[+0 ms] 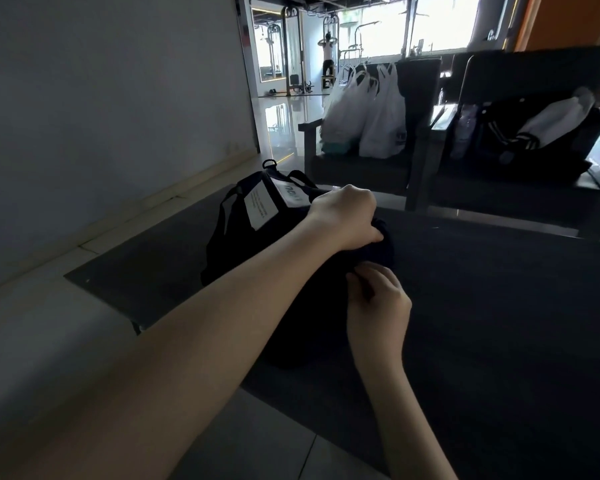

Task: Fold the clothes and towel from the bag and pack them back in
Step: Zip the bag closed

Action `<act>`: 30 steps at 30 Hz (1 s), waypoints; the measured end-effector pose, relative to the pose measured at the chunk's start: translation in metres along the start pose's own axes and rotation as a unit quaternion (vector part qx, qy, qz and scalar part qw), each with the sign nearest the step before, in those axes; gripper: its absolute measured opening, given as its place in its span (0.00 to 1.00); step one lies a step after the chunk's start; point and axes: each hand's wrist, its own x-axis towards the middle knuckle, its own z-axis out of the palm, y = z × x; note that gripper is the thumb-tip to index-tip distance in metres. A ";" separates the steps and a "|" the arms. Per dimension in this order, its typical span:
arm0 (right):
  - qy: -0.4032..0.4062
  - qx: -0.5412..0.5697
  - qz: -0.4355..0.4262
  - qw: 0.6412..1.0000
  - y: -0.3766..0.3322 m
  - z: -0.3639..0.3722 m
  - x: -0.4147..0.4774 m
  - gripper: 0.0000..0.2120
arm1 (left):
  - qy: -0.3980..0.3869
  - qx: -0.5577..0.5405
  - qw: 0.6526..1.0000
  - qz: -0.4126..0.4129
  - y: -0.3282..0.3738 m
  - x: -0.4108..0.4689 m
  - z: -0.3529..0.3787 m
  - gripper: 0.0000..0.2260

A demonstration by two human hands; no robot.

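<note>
The black bag sits on the dark worktop near its left edge, toward the far left corner, with white labels facing up. A bundle of dark cloth bulges at the bag's near right side. It is so dark that I cannot tell where the cloth ends and the bag begins.

The left hand is clenched over the top of this bundle, thumb and fingers wrapped into the fabric. The right hand lies just nearer, its fingers curled and pinching a lower fold of the same cloth. Holding it at two places probably lets the person draw the piece free of the opening without dragging the bag along; nothing lies folded on the worktop yet, so the task looks to be at its start.

Beyond the far edge stand two dark armchairs. The left one holds white plastic bags, and the right one holds a striped jacket. They are well apart from the work and block nothing. The right part of the worktop offers room for spreading the cloth.
</note>
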 end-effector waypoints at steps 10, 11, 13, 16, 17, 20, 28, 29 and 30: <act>-0.035 0.044 -0.006 0.998 0.008 -0.013 0.012 0.05 | -0.011 -0.114 0.993 0.022 -0.015 -0.007 -0.001 0.07; -0.043 0.072 0.026 0.996 0.010 -0.017 0.015 0.03 | 0.003 -0.127 0.991 0.049 -0.021 -0.016 -0.002 0.06; -0.061 0.129 0.083 0.986 0.011 -0.021 0.017 0.07 | 0.060 -0.082 0.987 0.125 -0.032 -0.038 -0.001 0.07; -0.080 0.163 0.117 0.976 0.010 -0.023 0.017 0.12 | 0.176 0.084 0.959 0.204 -0.044 -0.063 0.011 0.07; -0.086 0.176 0.129 0.972 0.009 -0.023 0.017 0.11 | 0.194 0.118 0.952 0.206 -0.046 -0.069 0.016 0.06; -0.101 0.205 0.154 0.961 0.008 -0.026 0.017 0.08 | 0.185 0.159 0.953 0.178 -0.048 -0.080 0.034 0.11; -0.128 0.204 0.160 0.957 0.002 -0.024 0.017 0.06 | 0.292 0.103 0.948 0.068 -0.017 -0.066 0.067 0.05; -0.129 0.215 0.167 0.954 0.002 -0.025 0.018 0.05 | 0.306 0.083 0.946 0.066 -0.018 -0.064 0.069 0.04; -0.130 0.231 0.174 0.949 0.002 -0.026 0.018 0.06 | 0.314 0.065 0.945 0.065 -0.019 -0.062 0.070 0.04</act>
